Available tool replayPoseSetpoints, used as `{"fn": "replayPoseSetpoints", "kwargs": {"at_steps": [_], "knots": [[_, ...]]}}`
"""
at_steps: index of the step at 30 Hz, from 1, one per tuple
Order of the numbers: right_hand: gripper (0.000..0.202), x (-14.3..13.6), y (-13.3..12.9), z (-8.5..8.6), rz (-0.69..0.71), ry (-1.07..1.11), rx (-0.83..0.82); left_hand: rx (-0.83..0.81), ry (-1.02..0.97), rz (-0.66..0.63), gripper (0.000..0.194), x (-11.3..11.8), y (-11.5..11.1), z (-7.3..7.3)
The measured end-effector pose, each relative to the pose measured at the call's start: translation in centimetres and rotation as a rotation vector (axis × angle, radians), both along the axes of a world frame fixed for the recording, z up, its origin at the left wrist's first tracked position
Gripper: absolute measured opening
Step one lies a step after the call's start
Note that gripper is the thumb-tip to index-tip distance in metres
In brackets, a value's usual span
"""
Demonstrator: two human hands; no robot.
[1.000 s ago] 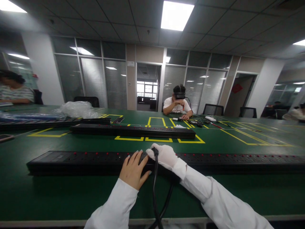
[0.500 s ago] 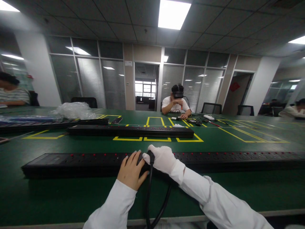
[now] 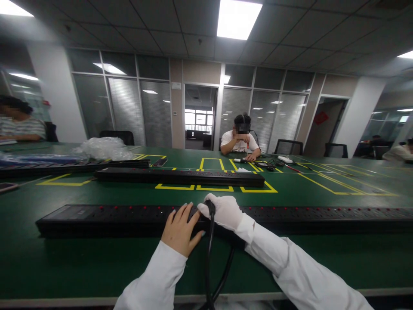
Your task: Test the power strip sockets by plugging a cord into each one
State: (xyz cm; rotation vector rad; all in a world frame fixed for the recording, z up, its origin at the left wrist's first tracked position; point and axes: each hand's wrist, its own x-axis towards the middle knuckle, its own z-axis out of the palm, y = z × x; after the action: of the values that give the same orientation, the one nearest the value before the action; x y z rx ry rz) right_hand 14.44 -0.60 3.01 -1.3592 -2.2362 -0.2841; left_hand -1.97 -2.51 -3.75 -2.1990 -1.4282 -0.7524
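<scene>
A long black power strip [image 3: 129, 219] with a row of red dots lies across the table in front of me. My left hand [image 3: 180, 228] is bare and rests on the strip's middle, fingers stretched over its top and thumb out to the side. Right beside it, my right hand [image 3: 226, 211], in a white glove, grips a black plug [image 3: 210, 207] just above the strip. From the plug a thick black cable [image 3: 209, 258] hangs down over the front side and loops at the table's near edge. Whether the plug's pins touch a socket is hidden.
Behind lies a second black power strip [image 3: 180, 176] on yellow tape outlines. More strips [image 3: 74, 167] and crumpled clear plastic [image 3: 101, 148] are at the left. Across the green table [image 3: 97, 267] sits a person [image 3: 241, 135] near cables [image 3: 272, 165].
The view has shifted slightly, so everything appears a little to the right. The plug in my right hand has tipped slightly; my left hand keeps its place on the strip.
</scene>
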Motion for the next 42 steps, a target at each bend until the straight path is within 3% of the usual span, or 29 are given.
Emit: {"fn": "replayPoseSetpoints", "kwargs": {"at_steps": [3, 7, 13, 22, 34, 42], "knots": [[0.037, 1.6, 0.2, 0.3, 0.022, 0.020, 0.050, 0.011, 0.002, 0.003, 0.048, 0.1, 0.0, 0.0], [0.037, 4.6, 1.3, 0.6, 0.000, 0.259, -0.123, 0.016, 0.007, 0.009, 0.051, 0.1, -0.1, 0.0], [0.037, 6.5, 1.5, 0.7, 0.217, 0.479, -0.336, 0.013, 0.026, 0.016, 0.052, 0.1, -0.1, -0.1], [0.029, 4.4, 0.8, 0.6, 0.097, 0.162, -0.181, 0.038, 0.037, 0.023, 0.051, 0.1, 0.1, -0.3], [0.030, 3.2, 0.7, 1.1, 0.228, -0.338, 0.048, -0.010, -0.022, 0.061, 0.051, 0.9, -0.2, -0.1], [0.031, 3.0, 0.7, 0.4, 0.209, -0.290, 0.054, -0.039, -0.031, 0.043, 0.053, 2.7, -0.4, 0.2]]}}
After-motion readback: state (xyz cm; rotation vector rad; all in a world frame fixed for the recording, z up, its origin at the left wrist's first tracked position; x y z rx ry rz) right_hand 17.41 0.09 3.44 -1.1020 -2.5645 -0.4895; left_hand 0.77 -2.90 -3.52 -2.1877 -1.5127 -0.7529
